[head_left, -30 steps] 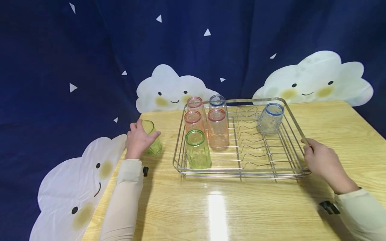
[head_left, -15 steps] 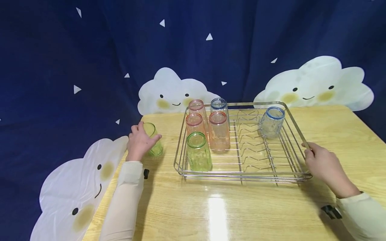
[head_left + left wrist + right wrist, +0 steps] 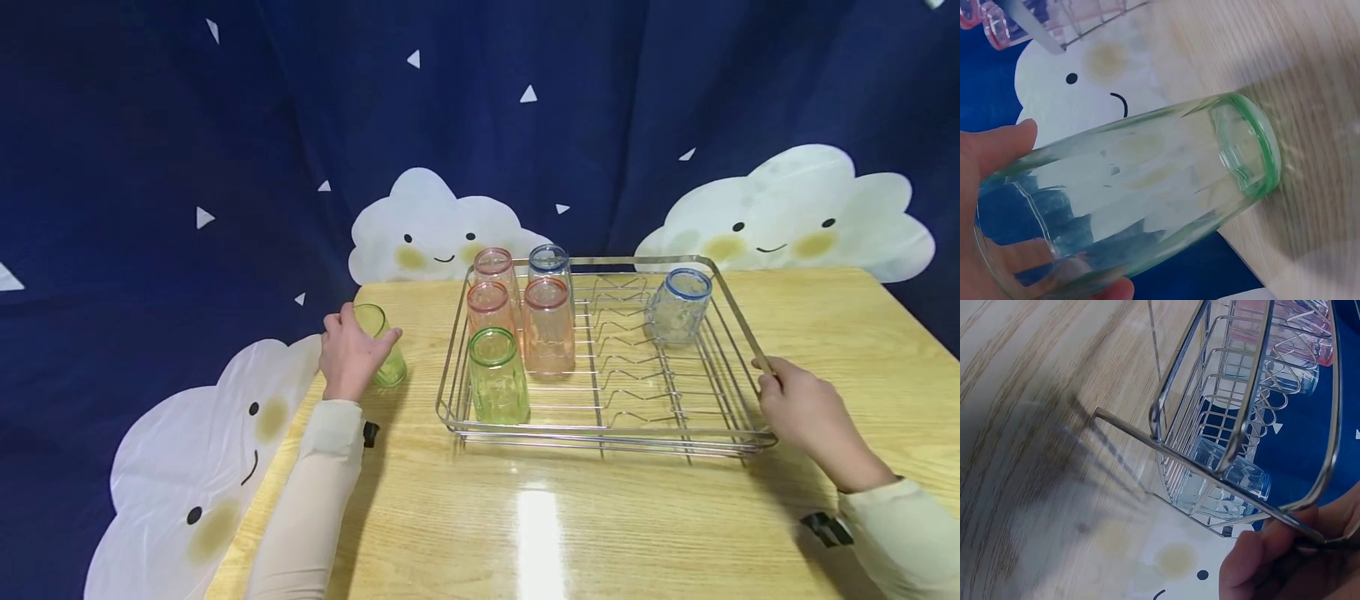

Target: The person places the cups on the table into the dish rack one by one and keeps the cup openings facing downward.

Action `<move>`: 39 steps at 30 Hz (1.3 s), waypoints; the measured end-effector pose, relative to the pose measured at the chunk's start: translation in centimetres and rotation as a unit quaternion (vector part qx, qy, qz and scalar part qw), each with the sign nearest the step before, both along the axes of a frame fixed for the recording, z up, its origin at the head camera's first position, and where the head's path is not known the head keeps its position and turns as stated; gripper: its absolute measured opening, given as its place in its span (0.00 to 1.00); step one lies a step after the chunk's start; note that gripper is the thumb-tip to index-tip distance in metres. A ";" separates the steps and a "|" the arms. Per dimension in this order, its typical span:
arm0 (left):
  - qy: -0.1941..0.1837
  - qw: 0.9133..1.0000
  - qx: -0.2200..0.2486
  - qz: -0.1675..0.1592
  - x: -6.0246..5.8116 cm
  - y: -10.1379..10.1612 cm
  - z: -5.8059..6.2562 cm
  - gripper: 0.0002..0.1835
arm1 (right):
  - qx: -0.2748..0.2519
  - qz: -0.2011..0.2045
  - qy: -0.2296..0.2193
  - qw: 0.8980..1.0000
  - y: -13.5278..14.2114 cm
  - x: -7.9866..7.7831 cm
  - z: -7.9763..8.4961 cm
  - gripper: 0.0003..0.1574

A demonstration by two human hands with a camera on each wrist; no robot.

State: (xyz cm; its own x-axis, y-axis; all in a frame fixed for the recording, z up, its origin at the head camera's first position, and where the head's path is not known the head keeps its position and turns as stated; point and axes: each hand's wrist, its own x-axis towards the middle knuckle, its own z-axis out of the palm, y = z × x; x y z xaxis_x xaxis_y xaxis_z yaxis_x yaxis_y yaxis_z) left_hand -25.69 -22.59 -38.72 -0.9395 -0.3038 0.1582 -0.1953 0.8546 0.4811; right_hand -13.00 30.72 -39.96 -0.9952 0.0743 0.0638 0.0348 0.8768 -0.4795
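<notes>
In the head view my left hand (image 3: 351, 357) grips a clear green drinking glass (image 3: 390, 367) around its rim end, to the left of the rack. The left wrist view shows the thumb and a fingertip on opposite sides of the glass (image 3: 1147, 181), its thick base down at the wooden table. My right hand (image 3: 808, 417) pinches the right rim of a wire dish rack (image 3: 600, 432); the right wrist view shows fingers (image 3: 1244, 559) curled at the metal rail. Upside down in the rack's left part stands another green glass (image 3: 499, 387).
Behind that green glass are several pink glasses (image 3: 550, 337) and a blue-rimmed one (image 3: 550, 260). A blue-rimmed glass (image 3: 678, 308) leans at the rack's back right. The wooden table (image 3: 450, 517) meets a dark blue cloud-patterned curtain (image 3: 480, 108) behind and at the left.
The head view has shifted slightly, so the scene sits a little lower and further right. Both hands keep their hold on the glass and the rack; neither thing has visibly moved on the table.
</notes>
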 end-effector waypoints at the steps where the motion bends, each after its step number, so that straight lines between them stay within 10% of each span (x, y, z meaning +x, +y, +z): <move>1: 0.004 1.000 0.002 -0.001 0.0 0.0 0.0 0.51 | -0.002 0.001 0.000 1.000 0.0 0.0 0.0 0.31; 25: 0.124 0.991 0.049 -0.016 3.4 1.7 4.0 0.47 | -0.033 0.007 -0.003 0.999 0.7 -0.4 0.1 0.31; 39: 0.282 0.955 0.056 -0.073 6.5 3.9 6.6 0.45 | -0.070 0.001 -0.038 0.997 0.5 -0.1 -0.3 0.36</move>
State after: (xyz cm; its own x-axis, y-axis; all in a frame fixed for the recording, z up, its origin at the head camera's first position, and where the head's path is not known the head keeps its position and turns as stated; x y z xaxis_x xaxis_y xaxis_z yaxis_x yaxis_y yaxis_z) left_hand -19.20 -18.70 -32.14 -0.7476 -0.2211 0.6263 0.2399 0.7895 0.5650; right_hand -13.05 31.23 -40.23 -0.9969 0.0757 -0.0219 0.0739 0.8016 -0.5933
